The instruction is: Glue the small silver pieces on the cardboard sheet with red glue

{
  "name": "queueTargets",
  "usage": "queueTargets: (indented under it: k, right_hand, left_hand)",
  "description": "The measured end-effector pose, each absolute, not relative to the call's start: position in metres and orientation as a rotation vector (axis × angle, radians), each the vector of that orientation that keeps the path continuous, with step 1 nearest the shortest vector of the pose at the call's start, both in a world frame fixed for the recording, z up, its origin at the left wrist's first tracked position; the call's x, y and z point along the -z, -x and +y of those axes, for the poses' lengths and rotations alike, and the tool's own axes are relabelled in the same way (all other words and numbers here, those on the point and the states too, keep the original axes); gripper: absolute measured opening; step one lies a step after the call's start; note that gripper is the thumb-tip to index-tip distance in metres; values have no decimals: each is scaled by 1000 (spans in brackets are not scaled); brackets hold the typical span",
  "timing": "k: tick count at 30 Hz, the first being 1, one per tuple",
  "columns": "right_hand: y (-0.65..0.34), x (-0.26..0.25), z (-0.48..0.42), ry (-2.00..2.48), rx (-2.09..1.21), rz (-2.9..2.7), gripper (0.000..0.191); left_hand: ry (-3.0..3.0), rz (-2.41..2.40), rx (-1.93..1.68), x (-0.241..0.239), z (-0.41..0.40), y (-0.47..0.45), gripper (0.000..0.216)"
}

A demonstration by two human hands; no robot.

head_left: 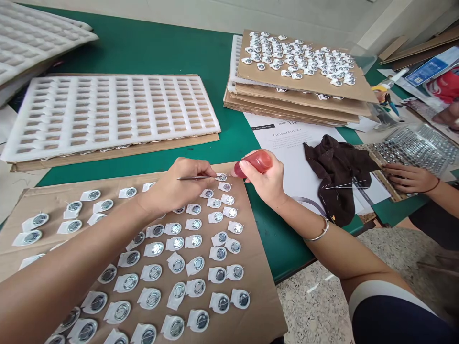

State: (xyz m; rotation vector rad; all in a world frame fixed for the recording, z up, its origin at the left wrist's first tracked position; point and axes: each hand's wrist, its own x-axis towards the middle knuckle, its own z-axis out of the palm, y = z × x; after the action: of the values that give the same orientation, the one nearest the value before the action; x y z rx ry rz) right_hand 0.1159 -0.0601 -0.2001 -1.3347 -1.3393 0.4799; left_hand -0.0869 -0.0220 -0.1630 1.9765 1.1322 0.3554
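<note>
In my left hand (190, 177) I pinch a pair of metal tweezers (191, 178), their tip at a small round silver piece (223, 177) with a white tab near the far right corner of the cardboard sheet (256, 267). My right hand (267, 179) is wrapped round a red squeeze bottle (255, 162), tilted with its nozzle pointing left at that same piece. Rows of similar silver discs on white tabs, such as one disc (195, 264), lie over the cardboard below my hands.
A white foam tray (118, 105) lies on cardboard at the back left. Stacked cardboard sheets (294, 102) bearing more discs stand at the back right. A dark cloth (335, 167) lies right of my right hand. Another person's hand (409, 177) rests at a board of shiny pieces (419, 148).
</note>
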Motion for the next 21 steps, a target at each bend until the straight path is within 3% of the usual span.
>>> queueTargets:
  k: [21]
  right_hand:
    - [-117,201,-63,1286,-412,-1449,26]
  left_hand:
    - [-2030,1127,-364,157,-25,84,17]
